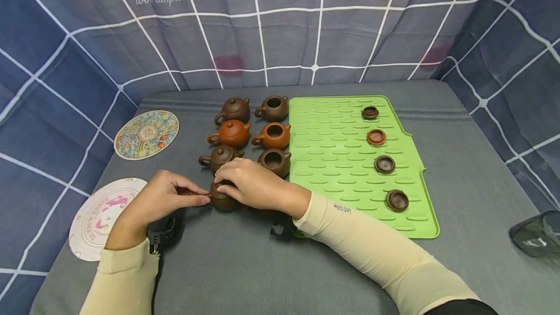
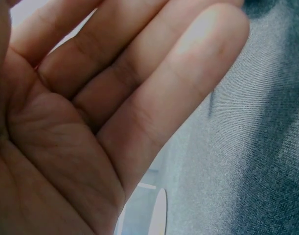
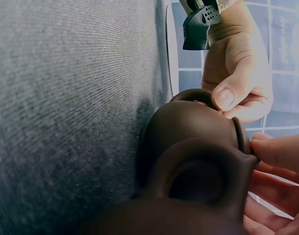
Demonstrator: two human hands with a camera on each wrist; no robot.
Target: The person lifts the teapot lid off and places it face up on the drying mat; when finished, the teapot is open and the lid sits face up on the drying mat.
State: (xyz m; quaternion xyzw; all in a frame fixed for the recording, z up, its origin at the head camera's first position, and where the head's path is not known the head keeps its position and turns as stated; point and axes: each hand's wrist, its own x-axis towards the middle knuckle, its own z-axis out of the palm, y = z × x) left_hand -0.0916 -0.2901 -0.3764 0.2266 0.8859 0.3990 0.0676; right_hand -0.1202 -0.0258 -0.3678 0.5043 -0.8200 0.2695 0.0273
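Note:
A dark brown teapot (image 1: 224,202) stands in the near left of the teapot group, between both hands. My left hand (image 1: 164,196) pinches its handle (image 3: 191,94) between thumb and fingers. From above, my right hand (image 1: 255,183) holds the teapot's lid (image 3: 242,136) by the top with its fingertips; the lid sits at the pot's mouth. In the left wrist view only the palm and fingers (image 2: 173,83) show, without the pot. Close in the right wrist view is another brown teapot's handle (image 3: 203,147); in the head view the right hand and forearm hide that pot.
Lidded teapots (image 1: 229,133) form a column behind, beside a column of lidless ones (image 1: 274,135). On the right lies a green mat (image 1: 332,159) bearing several lids (image 1: 385,164). Two round coasters (image 1: 148,135) lie at left; a dark glass (image 1: 538,235) stands far right.

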